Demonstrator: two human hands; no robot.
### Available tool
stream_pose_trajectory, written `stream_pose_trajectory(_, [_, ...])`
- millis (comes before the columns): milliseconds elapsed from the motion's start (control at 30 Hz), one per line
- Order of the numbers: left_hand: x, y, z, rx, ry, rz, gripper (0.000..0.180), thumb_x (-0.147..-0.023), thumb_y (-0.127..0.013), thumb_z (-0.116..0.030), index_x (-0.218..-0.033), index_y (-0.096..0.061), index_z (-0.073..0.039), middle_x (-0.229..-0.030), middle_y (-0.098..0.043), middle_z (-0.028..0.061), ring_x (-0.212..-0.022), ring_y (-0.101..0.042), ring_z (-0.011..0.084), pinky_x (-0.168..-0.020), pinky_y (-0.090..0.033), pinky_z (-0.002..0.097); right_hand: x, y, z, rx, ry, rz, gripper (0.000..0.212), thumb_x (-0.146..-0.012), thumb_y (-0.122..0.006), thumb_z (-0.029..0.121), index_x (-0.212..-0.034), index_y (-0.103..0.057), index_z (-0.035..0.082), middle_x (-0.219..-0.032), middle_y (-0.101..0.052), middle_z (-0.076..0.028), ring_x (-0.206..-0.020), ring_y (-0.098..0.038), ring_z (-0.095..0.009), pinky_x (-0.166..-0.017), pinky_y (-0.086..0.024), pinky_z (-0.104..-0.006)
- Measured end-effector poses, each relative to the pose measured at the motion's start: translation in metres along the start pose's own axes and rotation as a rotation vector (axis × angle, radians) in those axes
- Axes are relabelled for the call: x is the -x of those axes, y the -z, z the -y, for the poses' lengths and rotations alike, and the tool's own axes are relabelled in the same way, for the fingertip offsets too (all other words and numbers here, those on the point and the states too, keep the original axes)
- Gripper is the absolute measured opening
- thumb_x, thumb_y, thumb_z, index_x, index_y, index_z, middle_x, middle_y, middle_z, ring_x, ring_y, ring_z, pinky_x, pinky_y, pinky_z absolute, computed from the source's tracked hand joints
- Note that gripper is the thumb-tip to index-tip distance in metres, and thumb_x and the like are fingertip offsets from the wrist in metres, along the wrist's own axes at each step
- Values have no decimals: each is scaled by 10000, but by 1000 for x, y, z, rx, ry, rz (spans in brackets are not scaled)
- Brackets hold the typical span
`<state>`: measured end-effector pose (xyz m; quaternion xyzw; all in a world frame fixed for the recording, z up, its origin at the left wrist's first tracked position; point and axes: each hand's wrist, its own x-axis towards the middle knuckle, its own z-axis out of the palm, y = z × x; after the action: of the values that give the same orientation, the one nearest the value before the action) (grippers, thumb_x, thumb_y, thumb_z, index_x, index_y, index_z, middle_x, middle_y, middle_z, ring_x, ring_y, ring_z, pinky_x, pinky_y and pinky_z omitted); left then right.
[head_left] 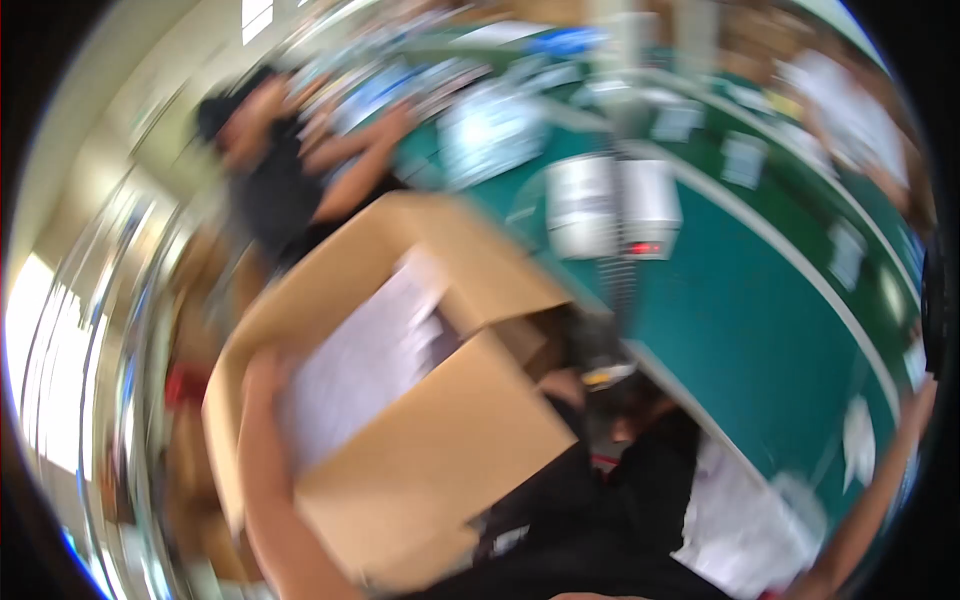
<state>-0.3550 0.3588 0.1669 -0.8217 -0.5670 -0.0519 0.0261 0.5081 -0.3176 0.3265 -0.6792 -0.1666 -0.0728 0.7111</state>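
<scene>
Open cardboard box (430,455), blurred white contents (360,370)

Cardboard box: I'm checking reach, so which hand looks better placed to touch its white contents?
Probably the left hand: though blurred, it appears at the open box, beside the white contents. The right hand is well away, near the picture's right edge.

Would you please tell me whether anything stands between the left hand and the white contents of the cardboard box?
Nothing visible does: the left hand is at the left side of the open cardboard box, beside the white contents, with no cardboard between them. Blur hides whether they touch.
</scene>
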Motion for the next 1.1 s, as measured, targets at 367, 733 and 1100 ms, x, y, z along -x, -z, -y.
stream_pose_trajectory(367, [-55,241,-578,833,-897,461,308,-951,-550,-246,-1179,-616,-49,-1005,-619,89,-923,-584,235,-837,-474,381,218,-91,8,-280,-81,351,310,-872,-658,93,-1151,-556,2,-876,-649,-77,-755,-656,-143,-694,-552,-299])
stream_pose_trajectory(733, [273,-5,-463,1867,11,653,288,-854,-584,-124,-1105,-500,-9,-800,-600,120,-707,-564,182,-643,-464,289,358,-205,-87,192,-349,895,427,-794,-719,299,-1079,-598,5,-822,-694,-151,-710,-701,-229,-647,-550,-368])
stream_pose_trajectory(1100, [273,-50,-442,1809,-32,750,387,-887,-618,14,-1249,-502,-59,-976,-561,45,-915,-607,142,-819,-523,287,337,-349,-100,185,-125,837,361,-777,-680,288,-1006,-631,13,-840,-672,-201,-817,-672,-343,-718,-505,-410])
